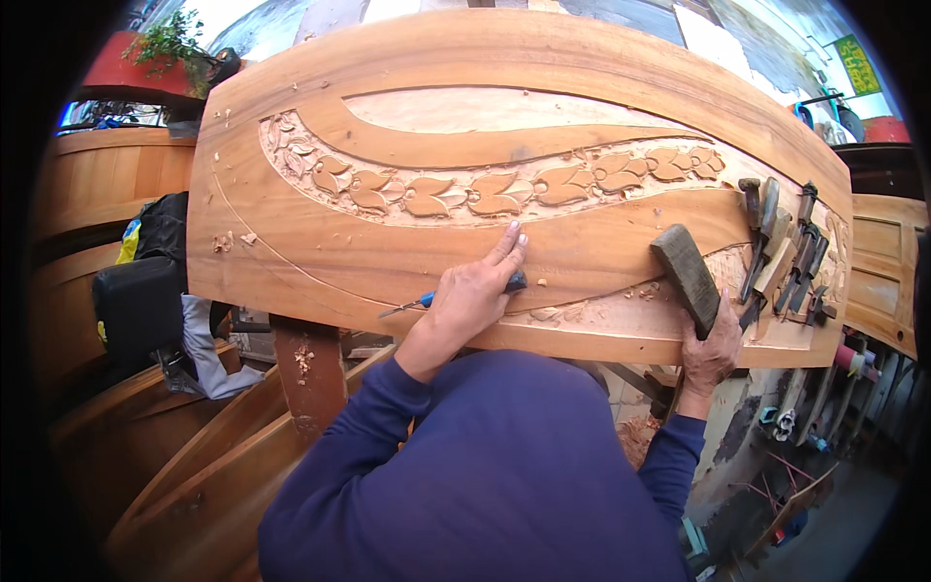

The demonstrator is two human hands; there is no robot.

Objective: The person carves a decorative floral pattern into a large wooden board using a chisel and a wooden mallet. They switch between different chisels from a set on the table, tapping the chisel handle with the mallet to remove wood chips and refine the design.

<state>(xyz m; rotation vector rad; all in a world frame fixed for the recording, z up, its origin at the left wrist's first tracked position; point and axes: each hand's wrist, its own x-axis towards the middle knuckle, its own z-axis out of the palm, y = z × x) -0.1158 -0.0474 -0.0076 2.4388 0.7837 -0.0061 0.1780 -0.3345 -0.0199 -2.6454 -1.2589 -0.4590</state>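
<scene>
A big carved wooden panel (601, 228) lies in front of me, with a curving band of tulip-like flowers (494, 194) cut in relief. My left hand (477, 293) rests on it below the band, two fingers stretched toward the carving. Tucked under that palm is a slim carving chisel (425, 300) with a blue shaft and dark handle, its thin end pointing left; the grip is partly hidden. At the panel's near right, my right hand (712, 347) is closed on a worn rectangular wooden block (687, 272), which tilts up to the left.
Several chisels and gouges (784, 247) lie bunched on the panel's right side. Wood shavings (225, 242) are scattered about. A black case (141, 303) stands at left, above more wooden panels (218, 475). A potted plant (167, 41) sits at far left.
</scene>
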